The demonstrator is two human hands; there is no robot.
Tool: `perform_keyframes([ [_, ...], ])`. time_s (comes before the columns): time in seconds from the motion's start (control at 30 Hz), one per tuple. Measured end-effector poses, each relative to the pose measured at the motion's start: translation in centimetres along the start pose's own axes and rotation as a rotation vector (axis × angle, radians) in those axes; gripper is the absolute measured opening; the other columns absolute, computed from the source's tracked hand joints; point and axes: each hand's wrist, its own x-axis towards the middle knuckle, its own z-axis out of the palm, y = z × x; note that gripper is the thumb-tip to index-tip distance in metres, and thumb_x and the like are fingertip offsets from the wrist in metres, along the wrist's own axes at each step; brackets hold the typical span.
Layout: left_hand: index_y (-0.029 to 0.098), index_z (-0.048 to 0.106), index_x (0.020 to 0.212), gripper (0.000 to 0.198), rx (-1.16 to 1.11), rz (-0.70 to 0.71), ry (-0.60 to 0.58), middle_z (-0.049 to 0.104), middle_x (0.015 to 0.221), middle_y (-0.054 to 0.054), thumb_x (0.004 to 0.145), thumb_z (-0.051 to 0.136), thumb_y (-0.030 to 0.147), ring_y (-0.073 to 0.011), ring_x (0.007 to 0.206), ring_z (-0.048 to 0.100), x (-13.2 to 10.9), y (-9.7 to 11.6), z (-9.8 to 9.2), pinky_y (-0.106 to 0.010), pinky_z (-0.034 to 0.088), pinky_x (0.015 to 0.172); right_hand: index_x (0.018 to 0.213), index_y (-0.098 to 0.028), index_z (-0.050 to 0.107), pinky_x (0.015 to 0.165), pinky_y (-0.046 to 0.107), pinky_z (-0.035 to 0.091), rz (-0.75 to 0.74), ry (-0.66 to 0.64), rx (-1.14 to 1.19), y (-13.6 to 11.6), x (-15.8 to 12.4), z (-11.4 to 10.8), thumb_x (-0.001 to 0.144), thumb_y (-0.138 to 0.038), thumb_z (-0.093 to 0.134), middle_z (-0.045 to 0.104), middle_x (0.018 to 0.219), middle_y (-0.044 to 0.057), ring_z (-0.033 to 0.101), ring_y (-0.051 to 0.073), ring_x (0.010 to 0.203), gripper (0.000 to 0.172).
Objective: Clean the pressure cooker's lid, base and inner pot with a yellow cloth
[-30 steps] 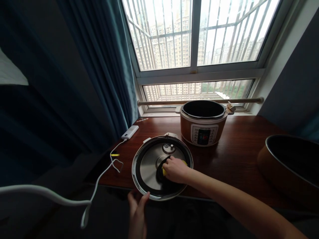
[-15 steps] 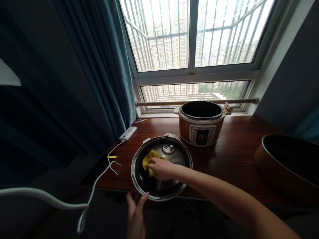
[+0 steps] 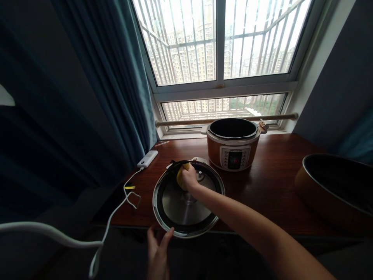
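A round pressure cooker lid (image 3: 186,204) lies upside down on the dark wooden table (image 3: 271,182), its steel inner plate facing up. My right hand (image 3: 190,177) is closed on a yellow cloth (image 3: 181,175) and presses it against the far left part of the lid's inside. My left hand (image 3: 158,249) steadies the lid at its near rim, thumb and fingers against the edge.
An open orange pressure cooker body (image 3: 233,143) stands behind the lid by the window. A dark inner pot (image 3: 335,186) sits at the right. A white power bank (image 3: 147,158) with a white cable (image 3: 116,210) lies left. Blue curtain (image 3: 110,77) hangs at left.
My right hand has swept the yellow cloth round the lid's inside, from the middle right to the left and then up to the far edge. My left hand stayed at the near rim.
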Motion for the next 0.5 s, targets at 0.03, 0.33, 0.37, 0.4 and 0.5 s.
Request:
perform_keyframes([
  [0.03,0.024,0.046,0.1,0.051,0.003,-0.001,-0.01,0.062,0.085,-0.001,0.057,0.073,0.029,-0.017,0.082,0.059,-0.1,0.2,0.0,-0.032,0.042,0.083,0.115,-0.013,0.043,0.076,0.024,0.044,-0.016,-0.024,0.046,-0.2,-0.2,0.4,0.091,-0.018,0.021,0.056,0.108,0.011,0.054,0.016,0.096,0.033],
  [0.33,0.024,0.051,0.103,0.058,-0.066,0.018,0.042,0.063,0.094,-0.002,0.051,0.075,0.025,-0.0253,0.096,0.059,0.1,0.9,0.5,-0.039,0.044,0.086,0.085,-0.021,0.06,0.063,0.018,0.042,-0.15,-0.432,0.209,-0.7,-6.7,2.1,0.072,-0.025,0.054,0.06,0.08,-0.003,0.056,0.012,0.076,0.015],
  [0.37,0.024,0.051,0.104,0.058,-0.07,0.008,0.055,0.063,0.095,-0.002,0.051,0.075,0.025,-0.0261,0.098,0.058,0.2,0.8,0.4,-0.04,0.044,0.086,0.084,-0.021,0.06,0.061,0.019,0.042,-0.139,-0.478,0.198,-0.6,-7.2,1.7,0.071,-0.026,0.055,0.06,0.079,-0.003,0.056,0.013,0.074,0.015],
  [0.4,0.024,0.052,0.104,0.058,-0.066,0.0,0.056,0.063,0.095,-0.002,0.051,0.076,0.026,-0.0265,0.099,0.058,0.2,0.7,0.2,-0.04,0.044,0.086,0.083,-0.02,0.061,0.06,0.019,0.042,-0.122,-0.528,0.18,-0.5,-7.5,1.1,0.07,-0.027,0.056,0.06,0.077,-0.002,0.056,0.013,0.071,0.015],
  [0.5,0.023,0.052,0.102,0.055,-0.029,-0.012,-0.005,0.063,0.096,-0.003,0.054,0.076,0.03,-0.0261,0.099,0.057,0.2,0.5,-0.4,-0.041,0.042,0.088,0.077,-0.018,0.06,0.054,0.019,0.041,-0.066,-0.64,0.105,0.0,-8.1,-0.9,0.067,-0.029,0.056,0.059,0.072,-0.001,0.054,0.012,0.064,0.016],
])
